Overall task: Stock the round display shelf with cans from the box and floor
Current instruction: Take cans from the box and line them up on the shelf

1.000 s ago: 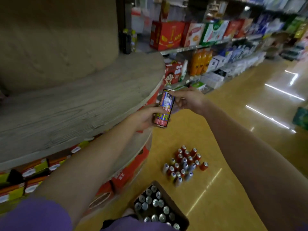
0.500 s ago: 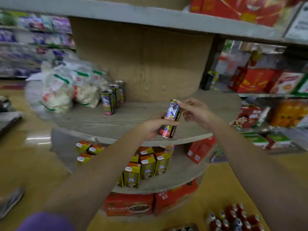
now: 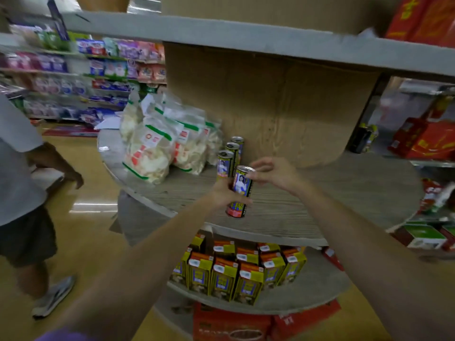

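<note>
Nearest us, our two bare forearms reach forward over the front edge of the round display shelf point(image 3: 307, 217). Our left hand point(image 3: 225, 193) grips the held can point(image 3: 240, 190) around its lower body, fingers curled round it, so that the can stands nearly upright, tilted slightly, above the wood-grain middle tier close to its front edge; whether its base touches the tier we cannot tell. Our right hand point(image 3: 273, 172) meets the can's top rim, thumb and forefinger pinching it while the other fingers are loosely curled. Just behind the held can, three shelved cans point(image 3: 230, 156) stand in a short row running toward the central cardboard-coloured column point(image 3: 283, 107). To their left, near the tier's left edge, lie clear snack bags point(image 3: 162, 146) with green seals. On the tier below, yellow cartons point(image 3: 236, 271) stand packed along the front edge, and red boxes point(image 3: 234, 323) sit beneath them. At far left a passer-by point(image 3: 22, 183) in a grey shirt and dark shorts stands on the yellow floor point(image 3: 93, 232); behind, blurred aisle shelving point(image 3: 73, 77) carries coloured packets.
</note>
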`<state>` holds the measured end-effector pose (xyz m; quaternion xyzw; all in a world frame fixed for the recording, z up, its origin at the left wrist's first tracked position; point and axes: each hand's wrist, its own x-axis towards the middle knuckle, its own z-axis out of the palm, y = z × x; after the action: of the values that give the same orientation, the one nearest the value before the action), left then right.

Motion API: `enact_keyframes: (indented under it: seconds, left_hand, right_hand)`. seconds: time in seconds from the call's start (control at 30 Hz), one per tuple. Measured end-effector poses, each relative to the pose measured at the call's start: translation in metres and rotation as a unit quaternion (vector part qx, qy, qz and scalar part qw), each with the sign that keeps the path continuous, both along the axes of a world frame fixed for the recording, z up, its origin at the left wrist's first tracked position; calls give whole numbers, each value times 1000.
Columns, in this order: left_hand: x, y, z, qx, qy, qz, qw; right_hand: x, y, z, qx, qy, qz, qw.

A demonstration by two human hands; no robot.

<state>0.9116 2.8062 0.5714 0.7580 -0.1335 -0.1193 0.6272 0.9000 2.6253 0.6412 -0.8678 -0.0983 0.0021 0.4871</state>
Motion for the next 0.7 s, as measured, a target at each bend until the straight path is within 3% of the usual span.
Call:
enact_keyframes:
  seconds: [0.27, 0.53, 0.7]
  left_hand:
    - [38, 58, -13, -32, -13, -7, 999]
    - [65, 71, -16, -32, -47, 80, 995]
    - [68, 62, -14, -48, -69, 103, 991]
  right_hand:
    - [37, 71, -14, -140, -94, -31, 985]
    - [49, 94, -11, -189, -107, -61, 974]
    - [47, 95, -3, -270, -146, -62, 950]
